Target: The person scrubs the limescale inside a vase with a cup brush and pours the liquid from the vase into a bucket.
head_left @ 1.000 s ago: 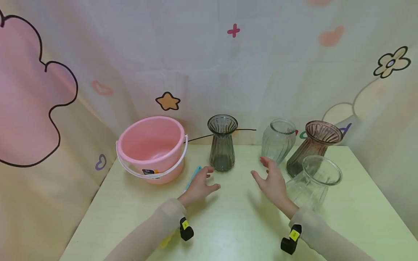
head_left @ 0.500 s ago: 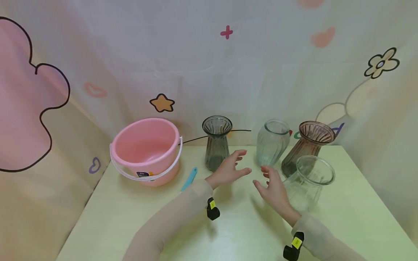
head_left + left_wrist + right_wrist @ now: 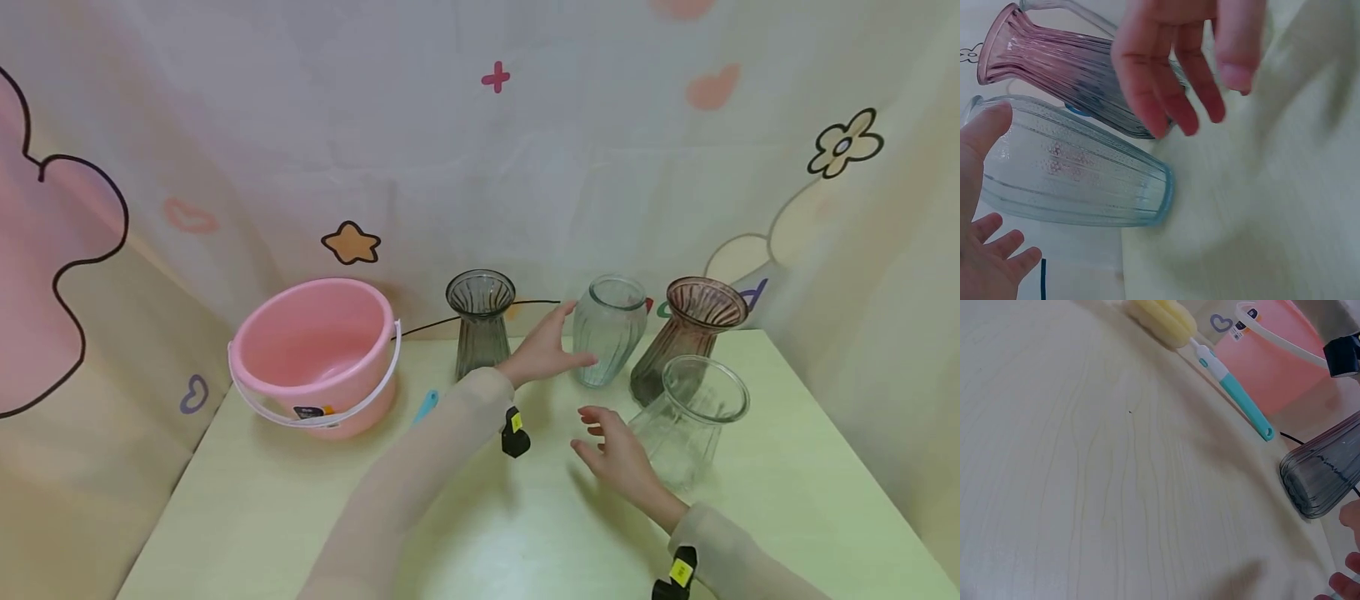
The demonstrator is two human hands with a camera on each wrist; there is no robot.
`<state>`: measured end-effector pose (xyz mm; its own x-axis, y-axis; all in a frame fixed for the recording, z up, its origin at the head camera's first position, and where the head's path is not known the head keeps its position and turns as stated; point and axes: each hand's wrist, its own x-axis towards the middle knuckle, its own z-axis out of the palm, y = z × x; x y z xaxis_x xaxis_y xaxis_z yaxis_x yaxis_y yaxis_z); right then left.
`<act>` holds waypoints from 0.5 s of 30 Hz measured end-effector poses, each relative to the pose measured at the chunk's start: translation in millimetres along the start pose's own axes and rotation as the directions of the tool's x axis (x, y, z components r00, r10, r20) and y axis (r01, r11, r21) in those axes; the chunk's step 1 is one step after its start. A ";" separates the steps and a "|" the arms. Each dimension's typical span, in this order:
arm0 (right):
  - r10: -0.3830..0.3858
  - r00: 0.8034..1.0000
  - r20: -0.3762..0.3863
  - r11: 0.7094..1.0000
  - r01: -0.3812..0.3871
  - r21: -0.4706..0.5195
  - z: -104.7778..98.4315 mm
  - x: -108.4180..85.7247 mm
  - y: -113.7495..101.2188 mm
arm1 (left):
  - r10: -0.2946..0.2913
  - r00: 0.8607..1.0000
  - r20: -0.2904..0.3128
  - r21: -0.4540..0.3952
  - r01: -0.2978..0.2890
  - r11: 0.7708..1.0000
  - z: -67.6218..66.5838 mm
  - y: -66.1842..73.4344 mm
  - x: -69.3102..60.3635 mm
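My left hand (image 3: pixel 547 346) reaches to the left side of a pale blue glass vase (image 3: pixel 609 333), thumb and fingers spread. In the left wrist view the thumb of the left hand (image 3: pixel 979 265) overlaps the blue vase (image 3: pixel 1079 165) near its mouth; whether it touches the glass I cannot tell. Nearer the front, my right hand (image 3: pixel 618 454) hovers with loosely bent fingers, holding nothing. Just right of it a clear glass vase (image 3: pixel 693 425) stands partly in front of a purple-brown ribbed vase (image 3: pixel 686 333). Behind my left forearm is a grey ribbed vase (image 3: pixel 482 325), its base partly hidden.
A pink bucket (image 3: pixel 315 367) with a white handle stands at the table's left back. Between it and the left sleeve lies a brush with a teal handle (image 3: pixel 1241 400) and yellow sponge head (image 3: pixel 1163 322). A printed curtain (image 3: pixel 420 167) hangs behind the table.
My left hand has moved right and away from me, past the grey vase to the blue vase. The right hand has drawn back slightly. The head view has turned a little right.
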<state>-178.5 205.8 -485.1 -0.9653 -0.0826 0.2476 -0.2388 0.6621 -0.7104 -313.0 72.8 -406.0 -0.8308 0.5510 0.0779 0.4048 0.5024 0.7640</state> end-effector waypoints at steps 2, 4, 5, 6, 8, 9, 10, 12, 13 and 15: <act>-0.008 1.000 0.015 1.000 0.008 -0.010 0.1 -0.5 1.5 | 0.004 1.000 -0.014 -0.001 -0.004 1.000 2.0 2.8 7.0; -0.020 0.999 0.035 1.000 0.020 -0.019 0.6 -1.1 3.0 | 0.010 1.000 -0.025 -0.004 -0.010 1.000 3.9 5.2 13.3; -0.026 0.999 0.046 0.999 0.027 -0.023 1.0 -1.6 3.5 | 0.012 1.000 -0.028 -0.001 -0.012 1.000 4.8 6.3 16.1; -0.031 0.998 0.056 0.999 0.033 -0.029 1.4 -1.9 3.9 | 0.011 0.999 -0.032 0.004 -0.011 1.000 5.9 7.0 19.2; -0.043 0.996 0.073 0.998 0.046 -0.035 2.0 -2.4 3.9 | 0.006 0.999 -0.040 0.010 -0.005 1.000 7.8 9.3 24.6; -0.050 0.996 0.079 0.998 0.053 -0.037 2.2 -2.8 3.6 | 0.003 0.999 -0.044 0.011 -0.003 1.000 8.7 10.5 27.3; -0.053 0.995 0.082 0.998 0.056 -0.039 2.2 -3.1 3.2 | -0.003 0.999 -0.049 0.009 0.004 1.000 9.8 11.9 29.7; -0.057 0.996 0.075 0.997 0.061 -0.048 1.9 -3.2 2.1 | -0.007 0.998 -0.058 -0.003 0.007 1.000 12.3 15.6 34.3; -0.062 0.996 0.067 0.997 0.065 -0.052 1.7 -3.1 1.9 | -0.013 0.998 -0.062 -0.010 0.013 1.000 13.7 17.5 36.1; -0.067 0.997 0.045 0.996 0.069 -0.060 1.1 -2.7 1.9 | -0.020 0.997 -0.068 -0.020 0.019 1.000 17.0 20.2 38.9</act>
<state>-176.5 206.5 -487.8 -0.9510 -0.1597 0.2648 -0.2985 0.6981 -0.6508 -330.7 115.7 -398.5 -0.8630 0.4940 0.1056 0.3810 0.4992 0.7782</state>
